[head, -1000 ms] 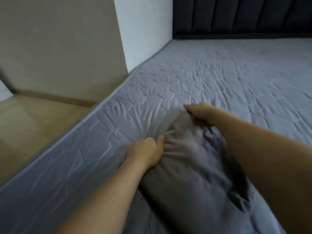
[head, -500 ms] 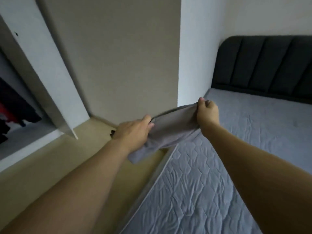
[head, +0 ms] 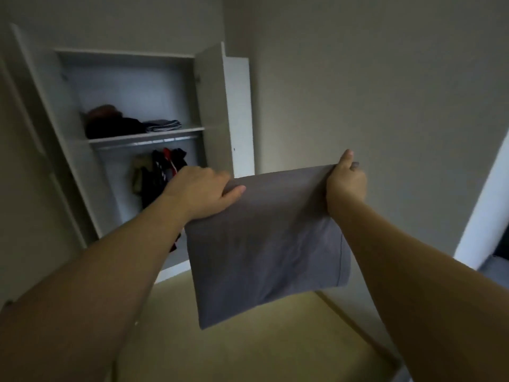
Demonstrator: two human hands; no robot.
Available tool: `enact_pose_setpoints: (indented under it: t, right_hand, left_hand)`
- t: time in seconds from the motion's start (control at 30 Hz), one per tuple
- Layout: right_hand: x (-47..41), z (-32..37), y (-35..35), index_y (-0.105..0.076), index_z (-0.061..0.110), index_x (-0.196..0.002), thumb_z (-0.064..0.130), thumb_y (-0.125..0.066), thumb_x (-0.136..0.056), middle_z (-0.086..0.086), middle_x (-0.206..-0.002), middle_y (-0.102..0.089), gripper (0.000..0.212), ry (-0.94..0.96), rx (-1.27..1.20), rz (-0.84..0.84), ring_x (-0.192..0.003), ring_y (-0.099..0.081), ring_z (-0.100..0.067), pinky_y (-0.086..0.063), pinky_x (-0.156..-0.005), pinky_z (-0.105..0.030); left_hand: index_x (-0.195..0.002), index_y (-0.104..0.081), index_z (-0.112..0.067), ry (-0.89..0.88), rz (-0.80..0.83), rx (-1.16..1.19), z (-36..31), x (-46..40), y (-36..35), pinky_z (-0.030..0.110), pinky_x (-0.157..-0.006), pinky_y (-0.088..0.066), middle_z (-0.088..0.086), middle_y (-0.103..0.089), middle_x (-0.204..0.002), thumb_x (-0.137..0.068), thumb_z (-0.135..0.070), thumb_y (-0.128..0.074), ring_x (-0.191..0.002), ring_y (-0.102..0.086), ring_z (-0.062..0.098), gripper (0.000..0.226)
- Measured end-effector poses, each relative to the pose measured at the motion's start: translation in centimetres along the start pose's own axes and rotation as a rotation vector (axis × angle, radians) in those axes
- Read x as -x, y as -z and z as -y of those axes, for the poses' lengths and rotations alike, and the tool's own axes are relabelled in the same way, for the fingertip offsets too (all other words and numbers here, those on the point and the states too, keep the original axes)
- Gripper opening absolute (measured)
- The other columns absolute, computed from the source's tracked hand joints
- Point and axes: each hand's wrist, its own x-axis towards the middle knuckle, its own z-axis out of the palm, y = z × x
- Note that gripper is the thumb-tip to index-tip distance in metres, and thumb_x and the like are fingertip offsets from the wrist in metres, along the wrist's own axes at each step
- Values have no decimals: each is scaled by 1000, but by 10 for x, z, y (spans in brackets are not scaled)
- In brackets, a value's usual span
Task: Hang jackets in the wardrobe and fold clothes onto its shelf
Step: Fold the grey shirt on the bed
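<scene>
Head view: a folded grey cloth [head: 267,244] hangs in mid-air at the centre of the frame, held up by its top edge and drooping below both hands over the tan floor [head: 248,348]; the left hand [head: 201,190], left of centre, grips the cloth's upper left corner, fingers curled over the edge with the thumb on the near side; the right hand [head: 345,183], right of centre, pinches the upper right corner, thumb pointing up and fingers wrapped behind the fabric; both bare forearms reach in from the lower corners of the frame.

In the upper left stands the white wardrobe [head: 68,133] with its door [head: 214,106] swung open; its shelf [head: 146,135] runs across the middle of the opening and carries a dark pile of clothes [head: 113,125] on the left and a folded striped bundle [head: 164,125] just beside it on the right; below the shelf, hanging jackets [head: 159,175] in dark, red and olive tones show, partly hidden behind the left hand.

A plain wall [head: 371,92] fills the upper right; at the right edge, low in the frame, a strip of grey bed [head: 495,267] is just visible.
</scene>
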Motion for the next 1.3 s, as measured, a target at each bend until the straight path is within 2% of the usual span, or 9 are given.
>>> enact_pose_setpoints:
  t: [0.13,0.23,0.37,0.57,0.63,0.77,0.93,1.03,1.3]
  right_hand:
    - [0,19,-108,-58,8,-121,53,-20,-100,-18,-124,-59,63,18,14,107,-114,-54,-38,-40,-97,-43]
    - [-5,23,-196,-56,7,-125,57,-17,-99,-19,-128,-56,68,17,26,198,-119,-51,-38,-37,-102,-45]
    - [-25,34,-320,-52,12,-132,68,-17,-86,-15,-134,-52,80,-26,-50,403,-115,-49,-33,-35,-99,-44]
    - [-81,89,-501,-46,18,-78,46,-30,-84,1,-82,-45,33,-45,-169,613,-79,-43,-19,-37,-77,-33]
    - [-97,106,-559,-47,16,-79,32,-32,-92,-1,-82,-45,26,-40,-176,629,-76,-42,-19,-34,-72,-31]
    - [-123,115,-680,-49,-3,-129,26,-33,-99,-21,-127,-53,44,5,-231,575,-117,-49,-34,-35,-99,-37]
    - [-153,108,-831,-54,1,-105,13,-41,-96,-18,-101,-55,20,162,-309,514,-101,-54,-31,-40,-85,-36]
    - [-182,121,-921,-50,0,-120,7,-44,-96,-11,-109,-53,26,210,-337,563,-104,-50,-22,-40,-95,-33]
    - [-279,236,-1107,-43,17,-109,14,-52,-95,-7,-103,-53,16,205,-591,499,-91,-50,-19,-41,-79,-31]
  left_hand:
    - [-87,-52,-22,38,35,-101,98,16,-36,30,-51,-29,-3,-52,-62,-81,-71,13,-51,-44,13,81]
    - [-92,-49,-21,51,68,-201,162,13,-74,32,-54,-34,6,-66,-79,-87,-64,4,-68,-62,25,69]
    - [-104,-50,-17,124,167,-216,256,-6,-121,32,-58,-31,4,-60,-76,-99,-51,-21,-66,-55,22,45]
    - [-116,-50,-17,252,248,-282,412,-66,-200,29,-62,-33,8,-67,-100,-98,-39,-34,-79,-59,24,33]
    - [-118,-48,-15,312,242,-340,456,-82,-229,29,-57,-31,5,-66,-93,-99,-38,-32,-67,-50,20,34]
    - [-106,-50,-12,452,172,-384,543,-109,-298,32,-64,-28,6,-62,-92,-97,-25,-37,-75,-50,23,21]
    - [-108,-55,-10,726,21,-151,651,-152,-387,40,-80,-35,13,-61,-110,-95,-20,-45,-100,-55,34,19]
    - [-118,-54,-10,807,-25,-137,722,-188,-435,44,-94,-36,13,-58,-120,-92,-17,-47,-110,-51,34,28]
    - [-107,-56,-9,869,-268,-151,901,-336,-497,43,-90,-33,14,-59,-113,-89,-12,-46,-107,-49,34,21]
